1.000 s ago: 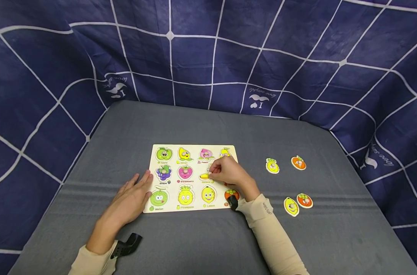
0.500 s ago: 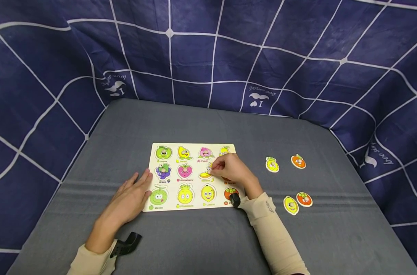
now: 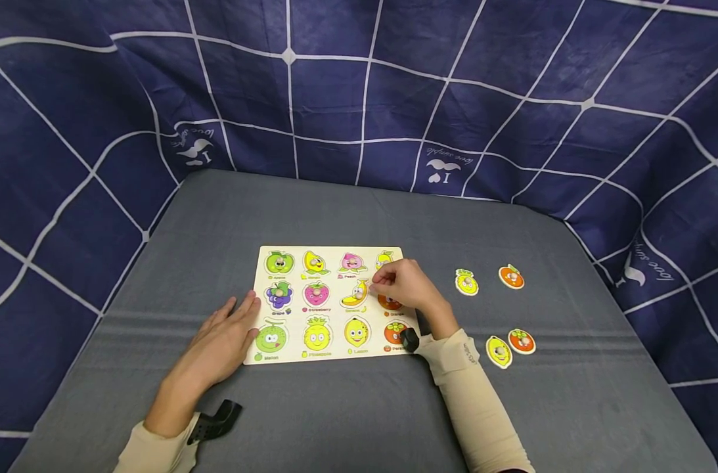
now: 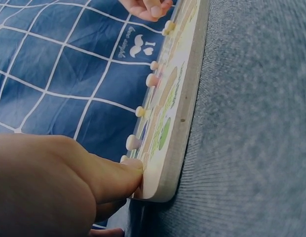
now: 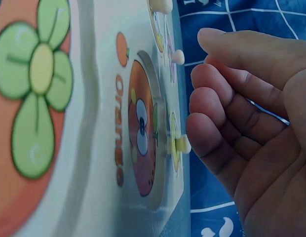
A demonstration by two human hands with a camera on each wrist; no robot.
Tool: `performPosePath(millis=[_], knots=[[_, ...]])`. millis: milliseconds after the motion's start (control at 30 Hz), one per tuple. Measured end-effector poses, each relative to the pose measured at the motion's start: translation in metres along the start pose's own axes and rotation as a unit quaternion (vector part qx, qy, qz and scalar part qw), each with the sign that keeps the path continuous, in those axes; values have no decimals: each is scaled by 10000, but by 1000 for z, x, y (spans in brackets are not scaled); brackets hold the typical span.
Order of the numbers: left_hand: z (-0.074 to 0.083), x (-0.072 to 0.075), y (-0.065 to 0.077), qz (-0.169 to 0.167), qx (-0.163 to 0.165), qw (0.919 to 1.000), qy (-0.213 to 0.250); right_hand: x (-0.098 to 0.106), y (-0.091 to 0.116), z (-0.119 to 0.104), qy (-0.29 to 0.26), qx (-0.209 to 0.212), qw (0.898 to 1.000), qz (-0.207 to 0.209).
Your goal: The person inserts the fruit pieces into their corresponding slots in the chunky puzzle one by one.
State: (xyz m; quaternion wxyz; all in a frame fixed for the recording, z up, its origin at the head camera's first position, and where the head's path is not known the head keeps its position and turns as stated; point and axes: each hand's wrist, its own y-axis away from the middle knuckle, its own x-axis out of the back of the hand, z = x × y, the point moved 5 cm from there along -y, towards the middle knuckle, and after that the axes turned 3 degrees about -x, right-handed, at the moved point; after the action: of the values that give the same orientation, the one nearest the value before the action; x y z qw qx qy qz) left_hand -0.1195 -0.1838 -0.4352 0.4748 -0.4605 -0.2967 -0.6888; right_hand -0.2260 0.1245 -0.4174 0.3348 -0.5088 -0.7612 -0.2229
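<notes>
A cream wooden fruit puzzle board [image 3: 295, 341] lies on the grey cloth, with several knobbed pieces in its upper and middle rows. The banana piece [image 3: 354, 299] sits in its slot in the middle row. My right hand [image 3: 403, 282] hovers just right of the banana, over the orange slot [image 5: 142, 133]. In the right wrist view its fingers are loosely bent, thumb apart, with nothing between them. My left hand [image 3: 223, 335] rests along the board's left edge, fingers extended. Its thumb [image 4: 126, 177] touches the board near a corner in the left wrist view.
Right of the board lie four loose pieces, or rather several: a pineapple [image 3: 467, 282], an orange [image 3: 511, 276], a lemon [image 3: 498, 353] and a persimmon [image 3: 521, 341]. A navy curtain [image 3: 335, 98] with white grid lines hangs behind and beside the grey-covered table [image 3: 311, 420].
My right hand has let go of the banana piece's knob and moved slightly right, leaving the banana in its slot. My left hand has stayed at the board's edge.
</notes>
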Motion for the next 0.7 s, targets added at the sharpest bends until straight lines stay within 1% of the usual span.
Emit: performPosePath(millis=[233,500,700], knots=[[-1,2,1,56,-12,10000,-28,10,3,4,48,73,9998,200],[0,1,4,123,-60,9999,-41,23,13,16,70,-140,9990,429],[2,0,3,105,-6,9999,-34,36,18,23,254,-139,9971,704]])
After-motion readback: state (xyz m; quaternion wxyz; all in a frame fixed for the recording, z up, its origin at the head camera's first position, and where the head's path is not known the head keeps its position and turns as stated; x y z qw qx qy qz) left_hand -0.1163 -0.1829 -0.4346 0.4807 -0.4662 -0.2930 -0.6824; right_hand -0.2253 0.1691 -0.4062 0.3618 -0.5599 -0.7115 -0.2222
